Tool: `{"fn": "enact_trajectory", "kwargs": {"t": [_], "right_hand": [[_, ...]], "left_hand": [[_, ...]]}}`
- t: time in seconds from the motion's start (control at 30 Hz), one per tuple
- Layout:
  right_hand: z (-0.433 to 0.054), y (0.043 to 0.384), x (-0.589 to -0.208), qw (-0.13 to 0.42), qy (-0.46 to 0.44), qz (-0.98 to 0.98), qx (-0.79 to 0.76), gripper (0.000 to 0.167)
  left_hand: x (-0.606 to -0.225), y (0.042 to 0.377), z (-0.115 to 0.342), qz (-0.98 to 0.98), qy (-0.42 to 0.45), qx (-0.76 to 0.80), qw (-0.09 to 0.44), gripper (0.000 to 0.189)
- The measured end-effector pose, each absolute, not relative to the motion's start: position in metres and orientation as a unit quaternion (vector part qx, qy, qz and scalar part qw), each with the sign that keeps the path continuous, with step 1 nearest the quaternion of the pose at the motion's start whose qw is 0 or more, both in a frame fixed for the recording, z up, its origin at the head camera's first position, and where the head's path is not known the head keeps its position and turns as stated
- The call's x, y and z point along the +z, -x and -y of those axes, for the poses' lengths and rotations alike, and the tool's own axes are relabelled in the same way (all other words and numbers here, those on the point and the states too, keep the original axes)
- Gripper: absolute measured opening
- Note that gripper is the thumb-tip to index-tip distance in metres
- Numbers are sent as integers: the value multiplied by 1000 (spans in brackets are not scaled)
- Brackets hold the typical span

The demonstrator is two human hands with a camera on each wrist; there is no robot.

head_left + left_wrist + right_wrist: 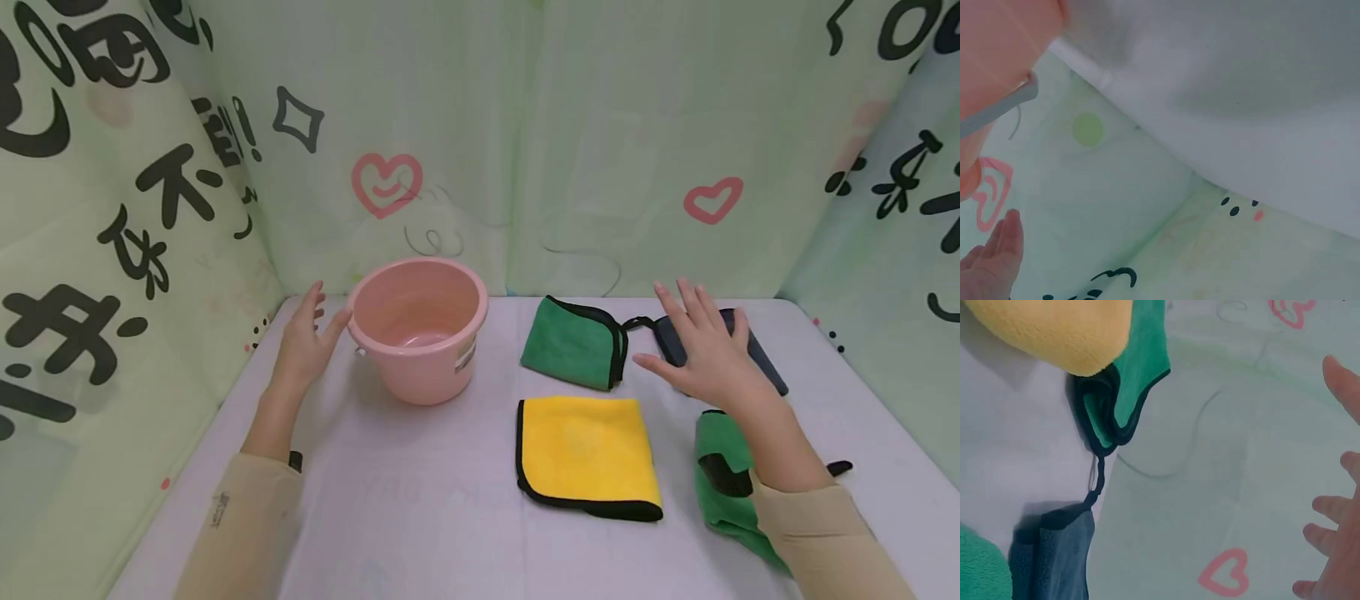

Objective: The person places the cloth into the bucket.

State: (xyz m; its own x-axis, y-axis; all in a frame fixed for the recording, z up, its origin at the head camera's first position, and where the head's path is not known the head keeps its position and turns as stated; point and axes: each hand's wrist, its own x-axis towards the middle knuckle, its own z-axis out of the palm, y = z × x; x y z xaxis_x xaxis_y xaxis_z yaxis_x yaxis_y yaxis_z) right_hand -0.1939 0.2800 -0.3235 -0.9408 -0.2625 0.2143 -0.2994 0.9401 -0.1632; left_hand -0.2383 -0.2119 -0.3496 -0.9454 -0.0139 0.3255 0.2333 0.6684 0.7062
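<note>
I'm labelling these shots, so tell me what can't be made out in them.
Front green cloth: head view, partly hidden by the right forearm.
Dark cloth: head view, middle hidden by the right hand; right wrist view, cut off by the bottom edge.
Label on the bucket: head view, print too small.
Left hand: left wrist view, cut off by left and bottom edges.

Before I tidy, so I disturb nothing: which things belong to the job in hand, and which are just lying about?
Likely in the job:
pink bucket, beside the left hand
dark cloth, nearest the right hand

Apparently lying about:
yellow cloth
folded green cloth behind it
other green cloth, by the right sleeve
</note>
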Motion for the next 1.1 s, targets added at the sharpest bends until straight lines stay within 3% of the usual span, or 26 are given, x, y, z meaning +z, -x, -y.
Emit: {"fn": "enact_trajectory", "kwargs": {"t": [0.3,0.53,0.9,1.1], "right_hand": [[-267,171,-347,138,-238,958,74,90],[-254,154,-366,132,-280,950,44,85],[-237,133,-397,88,-335,937,30,79],[-234,125,-415,99,-368,924,31,79]], "left_hand": [[-339,248,207,846,11,-527,73,68],[-336,249,205,786,2,-618,24,62],[-340,253,200,758,-25,-652,16,46],[-343,255,198,757,-13,-653,24,43]]}}
